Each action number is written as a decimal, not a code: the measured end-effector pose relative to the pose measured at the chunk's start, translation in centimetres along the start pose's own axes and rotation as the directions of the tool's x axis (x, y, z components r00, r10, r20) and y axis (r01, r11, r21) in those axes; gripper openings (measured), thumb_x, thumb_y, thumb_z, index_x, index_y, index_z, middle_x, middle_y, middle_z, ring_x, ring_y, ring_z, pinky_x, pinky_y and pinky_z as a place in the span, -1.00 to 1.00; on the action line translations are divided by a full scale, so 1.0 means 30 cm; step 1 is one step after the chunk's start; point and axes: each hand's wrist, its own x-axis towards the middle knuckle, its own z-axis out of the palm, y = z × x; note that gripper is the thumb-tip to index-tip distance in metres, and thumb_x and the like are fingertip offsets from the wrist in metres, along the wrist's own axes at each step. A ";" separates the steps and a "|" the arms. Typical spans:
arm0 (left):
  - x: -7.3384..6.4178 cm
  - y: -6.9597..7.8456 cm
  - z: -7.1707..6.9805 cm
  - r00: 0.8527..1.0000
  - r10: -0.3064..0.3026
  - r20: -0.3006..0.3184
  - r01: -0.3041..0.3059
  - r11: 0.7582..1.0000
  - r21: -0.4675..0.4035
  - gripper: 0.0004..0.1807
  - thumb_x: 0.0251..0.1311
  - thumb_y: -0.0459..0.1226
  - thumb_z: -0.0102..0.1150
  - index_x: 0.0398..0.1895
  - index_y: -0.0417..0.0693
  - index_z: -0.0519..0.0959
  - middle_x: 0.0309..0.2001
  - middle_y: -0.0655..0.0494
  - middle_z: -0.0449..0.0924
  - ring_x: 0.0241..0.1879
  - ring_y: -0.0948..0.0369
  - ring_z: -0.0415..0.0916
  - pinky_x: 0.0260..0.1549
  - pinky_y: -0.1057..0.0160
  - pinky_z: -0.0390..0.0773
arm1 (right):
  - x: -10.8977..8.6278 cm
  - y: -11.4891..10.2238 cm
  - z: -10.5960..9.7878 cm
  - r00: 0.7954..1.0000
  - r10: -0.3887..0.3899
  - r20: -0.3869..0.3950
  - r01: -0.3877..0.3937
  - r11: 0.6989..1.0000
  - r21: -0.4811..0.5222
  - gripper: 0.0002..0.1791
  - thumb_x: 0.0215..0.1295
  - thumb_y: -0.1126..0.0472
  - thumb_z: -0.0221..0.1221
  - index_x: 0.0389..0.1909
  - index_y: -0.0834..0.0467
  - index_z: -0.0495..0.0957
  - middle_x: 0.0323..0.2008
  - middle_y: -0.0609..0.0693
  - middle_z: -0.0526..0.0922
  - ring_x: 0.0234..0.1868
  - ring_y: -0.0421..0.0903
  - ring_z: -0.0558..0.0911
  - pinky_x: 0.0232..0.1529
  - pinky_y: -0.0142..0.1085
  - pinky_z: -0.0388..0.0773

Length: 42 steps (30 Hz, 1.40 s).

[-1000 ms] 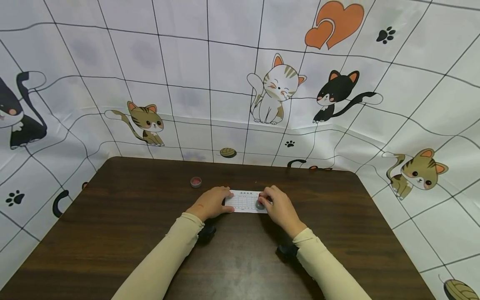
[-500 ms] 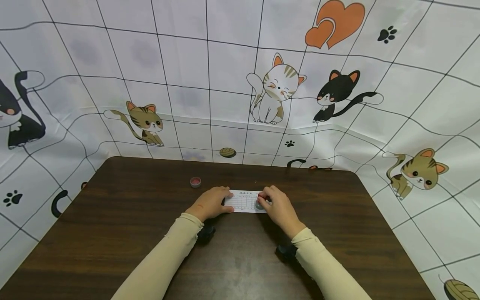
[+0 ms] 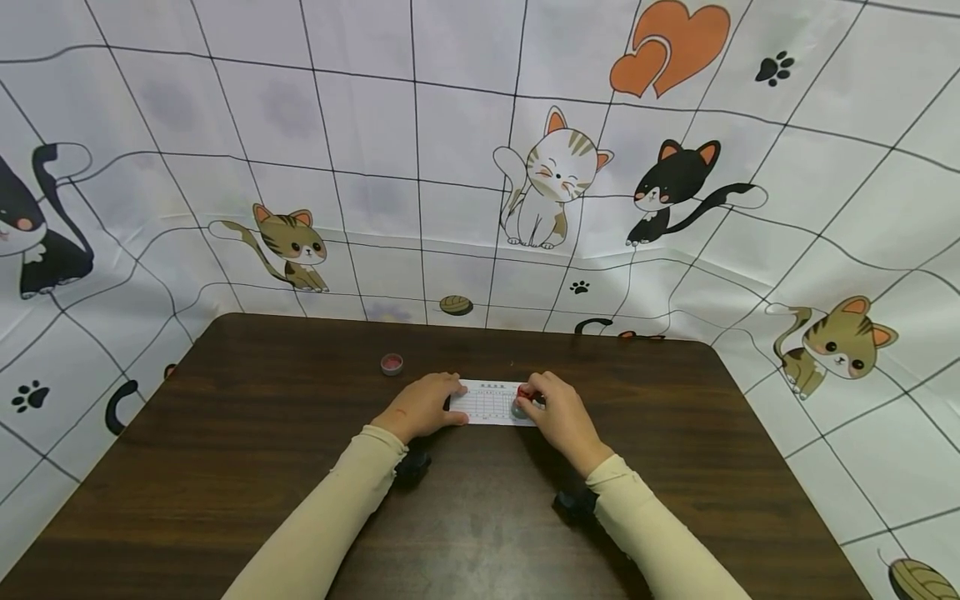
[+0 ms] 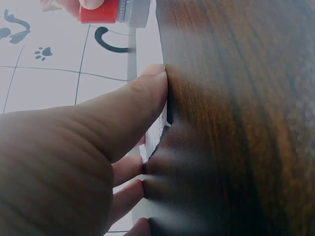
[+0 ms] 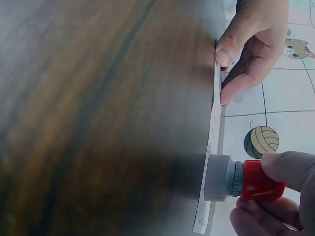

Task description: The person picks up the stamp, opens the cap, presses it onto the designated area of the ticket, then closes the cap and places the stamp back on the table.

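Note:
A white printed form (image 3: pixel 489 403) with a ruled grid, seemingly a thin pad, lies on the dark wooden table (image 3: pixel 300 500). My left hand (image 3: pixel 422 406) presses its left end, thumb at the near edge and fingers spread towards the far side. With thumb and fingertips my right hand (image 3: pixel 561 417) pinches a stamp by its red handle (image 5: pixel 256 181). The stamp's grey round base (image 5: pixel 219 178) stands upright on the right part of the form. Its printing face is hidden against the paper. In the left wrist view the red and grey stamp (image 4: pixel 103 11) shows at the top.
A small round dish (image 3: pixel 392 364) with red inside stands behind my left hand. A white cloth (image 3: pixel 375 200) printed with cats and grid lines hangs behind and beside the table. A black strap device (image 3: pixel 574 505) sits at my right wrist.
A little more of the red handle shows at my right fingertips. Both hands and the form stay in place.

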 end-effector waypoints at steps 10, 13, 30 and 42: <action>0.000 -0.006 0.004 1.000 -0.007 0.003 0.007 1.000 0.000 -0.38 0.28 -0.02 0.41 0.32 -0.14 0.59 0.45 -0.16 0.40 0.47 -0.06 0.31 0.45 -0.04 0.28 | 0.006 -0.003 0.000 0.999 0.030 0.019 -0.030 1.000 0.005 -0.80 0.17 0.31 0.50 -0.36 0.10 0.62 -0.35 -0.03 0.62 -0.27 -0.03 0.66 -0.18 -0.10 0.66; 0.000 -0.009 0.008 1.000 -0.011 0.005 0.011 1.000 0.003 -0.38 0.29 -0.01 0.40 0.33 -0.13 0.58 0.46 -0.15 0.40 0.48 -0.06 0.31 0.46 -0.05 0.28 | 0.007 -0.004 -0.001 0.999 0.040 0.028 -0.041 0.999 0.016 -0.81 0.18 0.31 0.49 -0.35 0.10 0.63 -0.33 -0.03 0.63 -0.26 -0.02 0.66 -0.16 -0.09 0.66; -0.001 -0.007 0.006 1.000 -0.006 0.008 0.006 1.000 -0.010 -0.37 0.29 -0.02 0.40 0.34 -0.14 0.57 0.46 -0.17 0.39 0.49 -0.07 0.29 0.46 -0.05 0.27 | 0.006 0.016 0.002 0.995 0.097 0.037 -0.102 0.984 0.144 -0.84 0.18 0.33 0.48 -0.33 0.12 0.66 -0.25 0.01 0.70 -0.26 -0.04 0.65 -0.17 -0.08 0.67; -0.004 -0.003 0.002 1.000 0.009 -0.004 -0.009 1.000 -0.018 -0.37 0.28 -0.03 0.42 0.33 -0.15 0.58 0.45 -0.18 0.39 0.48 -0.07 0.30 0.46 -0.05 0.28 | 0.007 0.032 0.000 0.995 0.100 0.027 -0.104 0.977 0.189 -0.85 0.19 0.33 0.48 -0.32 0.11 0.68 -0.19 0.02 0.76 -0.25 -0.05 0.67 -0.16 -0.07 0.68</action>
